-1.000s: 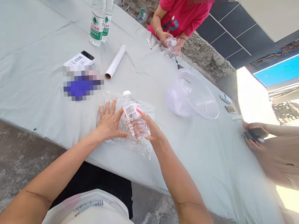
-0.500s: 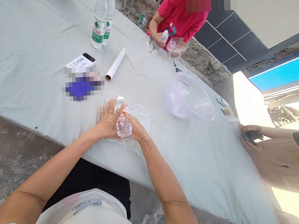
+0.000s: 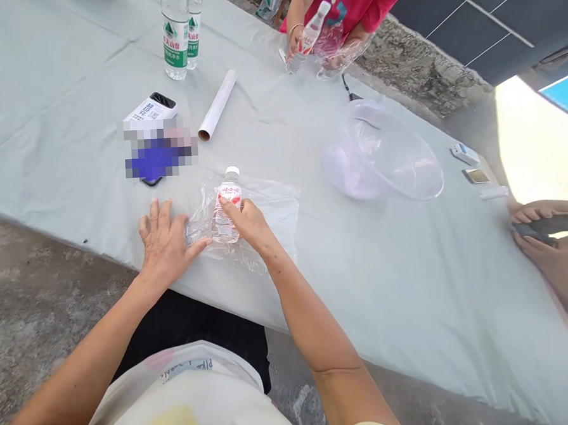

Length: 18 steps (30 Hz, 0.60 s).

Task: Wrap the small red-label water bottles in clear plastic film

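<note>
One white-capped plastic water bottle [image 3: 221, 221] is gripped by the right hand [image 3: 250, 225], between thumb and fingers, over crumpled clear plastic film [image 3: 278, 214] on the pale tablecloth [image 3: 387, 283]; to its left, the left hand [image 3: 164, 247] is laid with fingers spread, its thumb near the base

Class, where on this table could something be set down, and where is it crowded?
Bare: between the right forearm and clear basin; between basin and white roll. Crowded: around the right hand, bottle and plastic film.
</note>
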Each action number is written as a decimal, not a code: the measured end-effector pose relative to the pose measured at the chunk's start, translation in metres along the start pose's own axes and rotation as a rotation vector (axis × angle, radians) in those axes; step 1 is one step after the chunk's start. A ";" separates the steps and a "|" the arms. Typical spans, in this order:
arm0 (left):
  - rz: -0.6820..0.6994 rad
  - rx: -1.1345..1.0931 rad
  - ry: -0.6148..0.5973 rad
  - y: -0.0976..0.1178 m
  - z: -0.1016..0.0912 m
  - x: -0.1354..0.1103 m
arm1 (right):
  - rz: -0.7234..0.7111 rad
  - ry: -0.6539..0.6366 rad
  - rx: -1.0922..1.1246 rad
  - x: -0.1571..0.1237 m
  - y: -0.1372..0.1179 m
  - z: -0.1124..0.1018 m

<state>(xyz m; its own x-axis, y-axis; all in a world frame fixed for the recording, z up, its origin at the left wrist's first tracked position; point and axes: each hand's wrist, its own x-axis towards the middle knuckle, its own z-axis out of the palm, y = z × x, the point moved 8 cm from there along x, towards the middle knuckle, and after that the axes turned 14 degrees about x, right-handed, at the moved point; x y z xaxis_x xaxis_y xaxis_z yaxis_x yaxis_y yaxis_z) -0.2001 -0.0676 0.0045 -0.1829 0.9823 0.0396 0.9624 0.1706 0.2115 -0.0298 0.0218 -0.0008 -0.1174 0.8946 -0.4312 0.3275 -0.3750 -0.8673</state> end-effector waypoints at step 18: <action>-0.132 -0.549 0.117 0.007 -0.024 -0.025 | -0.198 -0.030 -0.495 -0.015 -0.045 0.005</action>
<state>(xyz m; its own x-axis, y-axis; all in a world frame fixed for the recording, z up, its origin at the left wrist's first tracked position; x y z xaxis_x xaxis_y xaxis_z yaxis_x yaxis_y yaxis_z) -0.1937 -0.0925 0.0287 -0.3452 0.9352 0.0793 0.6900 0.1956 0.6969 -0.0471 0.0242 0.0438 -0.2465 0.9265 -0.2843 0.6985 -0.0335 -0.7149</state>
